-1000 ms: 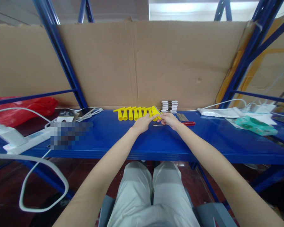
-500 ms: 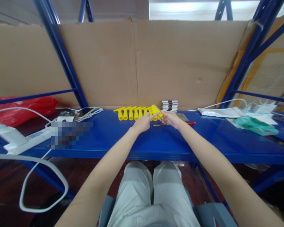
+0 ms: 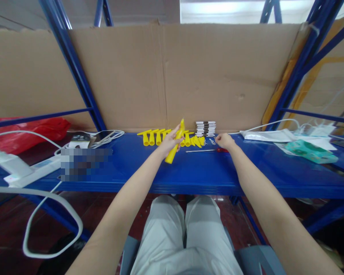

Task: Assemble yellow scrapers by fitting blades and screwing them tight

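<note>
From the screwdriver [image 3: 197,151] on our surface [image 3: 203,170], we have the stack [image 3: 205,129] at twelve o'clock, handles [image 3: 158,139] at ten, soft pack [image 3: 312,152] at three.

Your bare left arm [image 3: 129,191] and right arm [image 3: 260,194] stretch forward. Your left hand [image 3: 166,146] curls in a grip; your right hand [image 3: 225,141], apart from it, has its fingers bent inward.

Well left of the left hand [image 3: 170,144], a red bag [image 3: 31,131] is seen, with a white power strip [image 3: 43,170] laid nearer the surface's [image 3: 126,165] front edge. Behind both hands, a cardboard sheet [image 3: 200,76] (marked by a vertical crease) is flanked by blue posts [image 3: 74,68]. Well right of the right hand [image 3: 224,140], a teal packet [image 3: 312,151] is placed near a white pouch [image 3: 266,136].
</note>
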The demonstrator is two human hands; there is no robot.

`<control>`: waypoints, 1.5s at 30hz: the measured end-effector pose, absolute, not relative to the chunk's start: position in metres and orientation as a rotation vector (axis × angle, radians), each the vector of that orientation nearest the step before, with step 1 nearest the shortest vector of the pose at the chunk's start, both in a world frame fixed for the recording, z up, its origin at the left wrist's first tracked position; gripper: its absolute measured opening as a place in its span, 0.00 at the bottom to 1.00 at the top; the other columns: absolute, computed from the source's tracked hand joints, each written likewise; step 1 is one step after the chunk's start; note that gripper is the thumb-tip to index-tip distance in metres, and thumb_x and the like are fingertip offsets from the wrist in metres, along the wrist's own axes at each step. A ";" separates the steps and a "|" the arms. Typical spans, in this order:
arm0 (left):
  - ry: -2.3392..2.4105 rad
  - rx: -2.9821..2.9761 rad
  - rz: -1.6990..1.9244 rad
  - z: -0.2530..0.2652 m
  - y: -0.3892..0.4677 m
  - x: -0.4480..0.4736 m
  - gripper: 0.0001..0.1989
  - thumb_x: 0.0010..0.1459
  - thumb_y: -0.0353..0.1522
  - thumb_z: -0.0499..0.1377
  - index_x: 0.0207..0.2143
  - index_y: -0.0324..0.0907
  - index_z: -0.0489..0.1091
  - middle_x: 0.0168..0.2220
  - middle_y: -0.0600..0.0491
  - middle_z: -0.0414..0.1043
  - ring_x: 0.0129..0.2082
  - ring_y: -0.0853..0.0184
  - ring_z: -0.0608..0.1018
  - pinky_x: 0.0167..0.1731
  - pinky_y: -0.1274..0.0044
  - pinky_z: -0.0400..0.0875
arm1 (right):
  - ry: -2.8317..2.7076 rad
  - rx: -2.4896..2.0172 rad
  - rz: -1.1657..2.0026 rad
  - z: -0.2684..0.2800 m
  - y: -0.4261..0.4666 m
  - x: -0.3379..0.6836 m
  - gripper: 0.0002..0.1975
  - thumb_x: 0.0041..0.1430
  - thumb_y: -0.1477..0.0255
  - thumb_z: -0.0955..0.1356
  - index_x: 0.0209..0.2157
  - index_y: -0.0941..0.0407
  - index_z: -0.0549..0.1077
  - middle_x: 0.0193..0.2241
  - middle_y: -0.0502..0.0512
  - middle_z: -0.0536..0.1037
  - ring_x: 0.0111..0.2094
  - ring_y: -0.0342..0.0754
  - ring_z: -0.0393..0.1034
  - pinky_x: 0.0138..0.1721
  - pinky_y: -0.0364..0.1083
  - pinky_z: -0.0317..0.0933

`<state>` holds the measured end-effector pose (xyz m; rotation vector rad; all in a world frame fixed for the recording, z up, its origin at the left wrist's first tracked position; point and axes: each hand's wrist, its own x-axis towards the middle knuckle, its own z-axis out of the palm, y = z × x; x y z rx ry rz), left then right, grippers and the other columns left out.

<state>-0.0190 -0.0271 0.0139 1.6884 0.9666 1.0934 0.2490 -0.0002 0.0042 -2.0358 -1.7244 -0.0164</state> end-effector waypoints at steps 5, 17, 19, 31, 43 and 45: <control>0.941 1.546 0.961 0.018 -0.032 -0.019 0.40 0.56 0.22 0.54 0.65 0.57 0.43 0.44 0.48 0.72 0.19 0.79 0.66 0.17 0.83 0.63 | -1.724 -2.156 0.053 0.003 -0.003 0.244 0.10 0.53 0.76 0.66 0.35 0.53 0.79 0.40 0.56 0.79 0.44 0.53 0.72 0.43 0.50 0.62; 0.920 1.394 0.800 0.013 -0.038 -0.011 0.42 0.54 0.19 0.54 0.65 0.55 0.43 0.36 0.52 0.73 0.16 0.78 0.65 0.17 0.83 0.62 | -1.979 -2.040 -0.222 -0.001 -0.009 0.213 0.14 0.58 0.74 0.63 0.38 0.51 0.79 0.46 0.60 0.76 0.51 0.57 0.66 0.49 0.55 0.57; 0.908 1.397 0.786 0.010 -0.036 -0.010 0.41 0.54 0.19 0.54 0.65 0.55 0.44 0.34 0.53 0.73 0.16 0.78 0.65 0.18 0.82 0.64 | -2.002 -2.045 -0.246 -0.001 -0.008 0.211 0.14 0.59 0.74 0.63 0.39 0.51 0.79 0.47 0.61 0.75 0.51 0.57 0.66 0.49 0.54 0.57; 0.835 1.333 0.716 0.002 -0.028 -0.011 0.39 0.55 0.18 0.53 0.65 0.54 0.46 0.32 0.53 0.72 0.16 0.78 0.66 0.17 0.83 0.63 | -2.024 -2.066 -0.188 -0.004 -0.003 0.213 0.13 0.58 0.73 0.63 0.39 0.54 0.79 0.42 0.61 0.79 0.47 0.56 0.71 0.47 0.50 0.60; 0.820 1.277 0.652 0.008 -0.035 -0.012 0.43 0.54 0.16 0.53 0.66 0.53 0.39 0.30 0.54 0.71 0.15 0.77 0.67 0.14 0.84 0.60 | -1.969 -2.194 -0.059 0.000 -0.003 0.212 0.15 0.54 0.73 0.64 0.42 0.58 0.75 0.43 0.64 0.77 0.49 0.57 0.70 0.48 0.52 0.62; 0.813 1.274 0.647 0.007 -0.033 -0.013 0.44 0.54 0.16 0.52 0.66 0.53 0.38 0.30 0.54 0.71 0.15 0.77 0.67 0.14 0.83 0.61 | -1.966 -2.203 -0.042 0.003 -0.006 0.211 0.14 0.54 0.72 0.64 0.41 0.58 0.75 0.43 0.65 0.77 0.49 0.57 0.70 0.48 0.52 0.62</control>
